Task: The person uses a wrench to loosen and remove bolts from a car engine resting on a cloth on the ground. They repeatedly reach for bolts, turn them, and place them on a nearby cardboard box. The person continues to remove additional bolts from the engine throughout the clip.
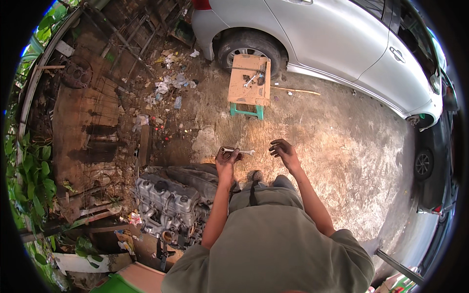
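My left hand point(227, 161) is closed around metal tools: a spanner point(246, 152) and what looks like a short socket or tube, held level above the concrete. My right hand point(283, 154) is raised a little to the right, fingers loosely bent and apart, holding nothing. Beyond both hands, a green plastic stool point(246, 114) carries a tan board point(239, 90) with a spanner point(248, 83) and small dark tools on it. A grimy engine point(166, 205) rests on the ground to the left of my left forearm.
A silver car point(332, 39) spans the top right, a dark car point(432, 178) the far right. A thin stick point(298, 91) lies by the stool. Scattered litter point(163, 85), weathered boards point(85, 115) and plants point(34, 180) line the left. A metal bar point(400, 266) is at lower right.
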`<action>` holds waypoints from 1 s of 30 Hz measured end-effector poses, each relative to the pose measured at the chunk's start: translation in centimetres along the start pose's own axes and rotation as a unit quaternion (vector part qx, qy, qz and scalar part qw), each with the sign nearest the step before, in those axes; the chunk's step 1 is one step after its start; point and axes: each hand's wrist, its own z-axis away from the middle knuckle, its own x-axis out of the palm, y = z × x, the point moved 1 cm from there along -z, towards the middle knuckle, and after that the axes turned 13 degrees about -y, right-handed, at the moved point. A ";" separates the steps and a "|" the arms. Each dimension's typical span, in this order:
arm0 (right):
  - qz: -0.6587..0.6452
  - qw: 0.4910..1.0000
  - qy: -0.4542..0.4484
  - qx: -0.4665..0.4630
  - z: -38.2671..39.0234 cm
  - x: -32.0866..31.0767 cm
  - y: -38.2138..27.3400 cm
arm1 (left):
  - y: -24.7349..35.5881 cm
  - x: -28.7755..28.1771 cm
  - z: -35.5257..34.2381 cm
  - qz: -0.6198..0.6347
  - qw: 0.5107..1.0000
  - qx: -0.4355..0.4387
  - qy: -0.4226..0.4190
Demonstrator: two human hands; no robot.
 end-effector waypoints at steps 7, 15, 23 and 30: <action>0.073 0.995 -0.069 -0.017 6.0 5.9 -0.4 | 0.4 1.7 6.0 -0.039 0.996 0.033 -0.071; -0.007 0.999 -0.047 0.007 16.8 10.2 4.8 | -2.5 -0.8 19.9 -0.055 0.996 -0.032 -0.060; 0.017 0.983 -0.172 0.065 24.7 18.5 5.9 | -3.8 -7.0 35.4 -0.008 0.999 -0.035 0.037; 0.043 0.938 -0.340 0.046 27.5 32.1 6.8 | -0.8 -14.6 44.4 0.063 0.977 0.120 0.166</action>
